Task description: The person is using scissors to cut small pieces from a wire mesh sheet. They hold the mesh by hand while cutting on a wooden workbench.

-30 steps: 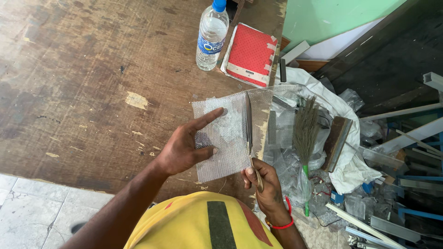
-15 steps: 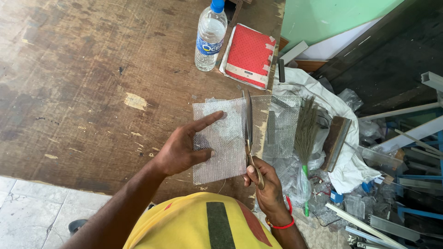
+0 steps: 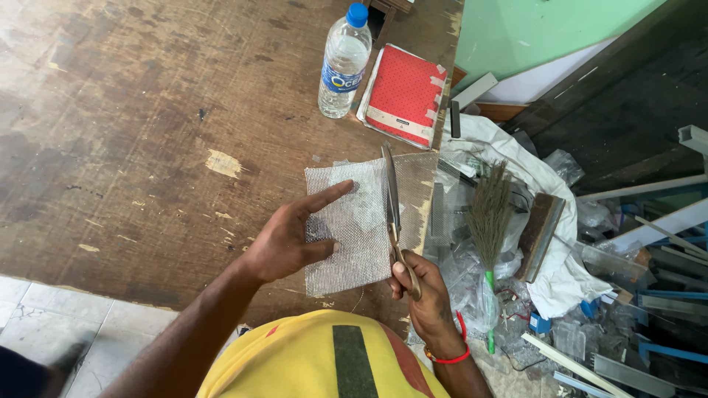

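Note:
A pale grey rectangle of mesh fabric (image 3: 352, 193) lies flat near the right edge of a worn wooden table (image 3: 147, 133). My left hand (image 3: 289, 237) presses on it, fingers spread, index finger pointing up across the sheet. My right hand (image 3: 422, 291) grips the handles of long metal scissors (image 3: 390, 193), whose blades run up along the mesh's right edge. A red band circles my right wrist.
A clear plastic water bottle (image 3: 344, 61) with a blue cap and a red book (image 3: 404, 96) stand at the table's far right. Beyond the edge lie a small broom (image 3: 490, 221), white plastic sheeting (image 3: 560, 273) and several metal strips on the floor.
The scissors have shifted slightly along the mesh's right edge. My left hand stays pressed on the sheet.

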